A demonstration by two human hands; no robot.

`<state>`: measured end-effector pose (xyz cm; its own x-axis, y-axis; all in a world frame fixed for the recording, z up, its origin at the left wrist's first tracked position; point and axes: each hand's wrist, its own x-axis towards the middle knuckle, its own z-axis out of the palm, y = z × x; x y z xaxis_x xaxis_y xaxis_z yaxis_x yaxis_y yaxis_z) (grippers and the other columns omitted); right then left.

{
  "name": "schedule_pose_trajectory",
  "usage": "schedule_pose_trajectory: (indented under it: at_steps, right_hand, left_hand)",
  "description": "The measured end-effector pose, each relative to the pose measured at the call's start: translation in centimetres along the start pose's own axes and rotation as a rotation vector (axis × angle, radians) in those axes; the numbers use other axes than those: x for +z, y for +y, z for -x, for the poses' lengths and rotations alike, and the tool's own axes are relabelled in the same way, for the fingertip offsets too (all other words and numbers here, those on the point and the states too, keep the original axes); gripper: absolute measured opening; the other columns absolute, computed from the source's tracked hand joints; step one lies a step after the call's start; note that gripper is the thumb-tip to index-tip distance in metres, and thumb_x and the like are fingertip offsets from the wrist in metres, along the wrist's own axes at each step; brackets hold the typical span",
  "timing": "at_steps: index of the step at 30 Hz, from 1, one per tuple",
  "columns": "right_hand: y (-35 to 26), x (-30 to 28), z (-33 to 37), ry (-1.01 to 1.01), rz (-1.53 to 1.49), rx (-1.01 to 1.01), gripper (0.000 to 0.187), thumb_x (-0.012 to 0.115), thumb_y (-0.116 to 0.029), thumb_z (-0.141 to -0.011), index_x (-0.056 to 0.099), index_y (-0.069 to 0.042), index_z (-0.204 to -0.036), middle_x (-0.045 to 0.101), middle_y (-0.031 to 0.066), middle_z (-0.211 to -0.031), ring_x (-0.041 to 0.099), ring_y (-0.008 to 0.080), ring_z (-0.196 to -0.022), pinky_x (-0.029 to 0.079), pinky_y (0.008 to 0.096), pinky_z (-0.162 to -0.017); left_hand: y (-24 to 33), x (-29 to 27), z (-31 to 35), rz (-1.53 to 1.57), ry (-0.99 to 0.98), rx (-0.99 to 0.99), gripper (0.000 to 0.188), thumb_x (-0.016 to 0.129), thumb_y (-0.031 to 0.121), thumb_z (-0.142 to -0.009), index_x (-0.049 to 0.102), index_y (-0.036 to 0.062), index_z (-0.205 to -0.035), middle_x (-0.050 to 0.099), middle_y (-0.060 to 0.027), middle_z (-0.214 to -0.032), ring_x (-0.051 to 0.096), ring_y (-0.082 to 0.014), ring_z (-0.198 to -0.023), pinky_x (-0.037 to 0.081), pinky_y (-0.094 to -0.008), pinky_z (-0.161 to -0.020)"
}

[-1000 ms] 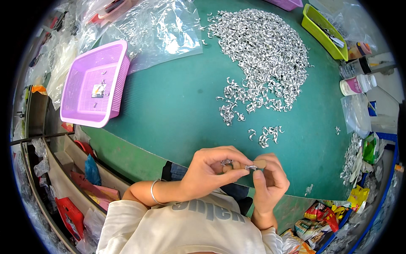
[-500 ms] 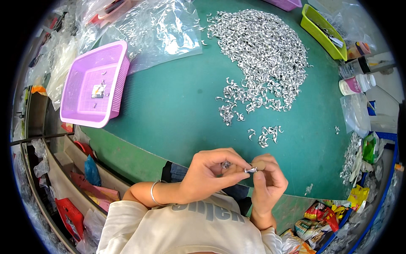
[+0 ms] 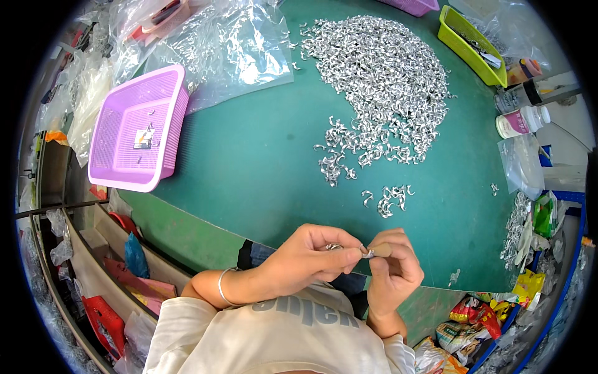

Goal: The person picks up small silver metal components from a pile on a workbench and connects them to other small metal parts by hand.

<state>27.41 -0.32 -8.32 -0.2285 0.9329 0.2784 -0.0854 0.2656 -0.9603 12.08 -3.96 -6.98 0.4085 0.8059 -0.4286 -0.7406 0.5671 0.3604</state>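
Above the near table edge, my left hand [image 3: 308,255] and my right hand [image 3: 397,271] meet fingertip to fingertip. Pinched between them is a small shiny silver metal piece [image 3: 369,254], mostly covered by the fingers. More silver pieces [image 3: 334,246] show in the curl of my left hand. A beige covering [image 3: 382,250] sits on a fingertip of my right hand. Just beyond the hands lies a small cluster of curved silver pieces [image 3: 392,202]. Farther back spreads a large pile of similar pieces [image 3: 380,81].
On the left stands a purple plastic basket [image 3: 169,149] with a few bits inside. Clear plastic bags [image 3: 243,56] lie behind it. A lime-green tray [image 3: 470,53], a white bottle [image 3: 522,122] and more silver pieces [image 3: 516,230] line the right side of the green table [image 3: 249,162].
My left fingers have closed farther over the small metal piece, so less of it shows. Both hands stay nearly in place. The whole view has shifted slightly.
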Motion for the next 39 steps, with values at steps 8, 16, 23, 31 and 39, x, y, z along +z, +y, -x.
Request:
schedule_pose_trajectory:
  at_steps: [8, 16, 23, 31, 39]
  right_hand:
    - [0.2, -1.0, -1.4, 0.162, 0.134, 0.198, 0.006, 0.057, 0.008, -0.074, 0.058, 0.005, -0.079, 0.058, 0.0100, -0.077, 0.051, 0.0162, -0.072, 0.041, 0.0265, -0.066]
    - [3.6, -2.4, -3.2, -0.079, 1.007, -0.067, 0.022, 0.066, -0.005, -0.070, 0.062, -0.004, -0.091, 0.055, 0.0068, -0.089, 0.048, 0.0241, -0.085, 0.036, 0.0346, -0.075]
    - [5.3, -0.8, -4.0, -0.153, 1.122, -0.152, 0.010, 0.064, -0.007, -0.073, 0.060, -0.006, -0.082, 0.056, 0.0048, -0.086, 0.048, 0.0224, -0.083, 0.031, 0.0342, -0.075]
    - [4.2, -2.9, -3.9, -0.052, 0.980, -0.061, 0.014, 0.062, -0.004, -0.072, 0.061, -0.005, -0.086, 0.058, 0.0045, -0.087, 0.049, 0.0231, -0.086, 0.032, 0.0363, -0.076]
    - [4.7, -2.1, -3.4, -0.108, 0.996, -0.146, 0.015, 0.068, -0.007, -0.068, 0.062, -0.006, -0.082, 0.057, 0.0035, -0.086, 0.050, 0.0225, -0.087, 0.030, 0.0356, -0.078]
  left_hand:
    - [0.2, -1.0, -0.7, 0.130, -0.040, 0.031, 0.012, 0.048, 0.003, -0.082, 0.056, -0.0001, -0.092, 0.055, -0.0053, -0.080, 0.041, -0.0059, -0.059, 0.031, -0.0202, -0.048]
    - [-0.2, -2.6, -2.3, -0.362, 0.301, 0.205, 0.013, 0.050, 0.008, -0.085, 0.056, -0.0003, -0.094, 0.054, -0.0034, -0.079, 0.046, -0.0064, -0.068, 0.035, -0.0185, -0.058]
    - [-1.1, -3.5, -3.8, -0.793, 0.387, 0.360, 0.010, 0.054, 0.004, -0.085, 0.058, 0.0004, -0.093, 0.042, 0.0059, -0.069, 0.034, -0.0006, -0.059, 0.029, -0.0171, -0.051]
    - [-1.0, -3.3, -4.1, -1.064, 0.430, 0.519, 0.015, 0.060, 0.001, -0.079, 0.059, 0.0024, -0.093, 0.040, 0.0032, -0.064, 0.033, -0.0038, -0.056, 0.030, -0.0206, -0.049]
    - [-1.4, -3.0, -4.6, -1.280, 0.415, 0.615, 0.024, 0.065, 0.000, -0.073, 0.059, 0.0042, -0.096, 0.040, -0.0015, -0.062, 0.035, -0.0097, -0.054, 0.032, -0.0242, -0.048]
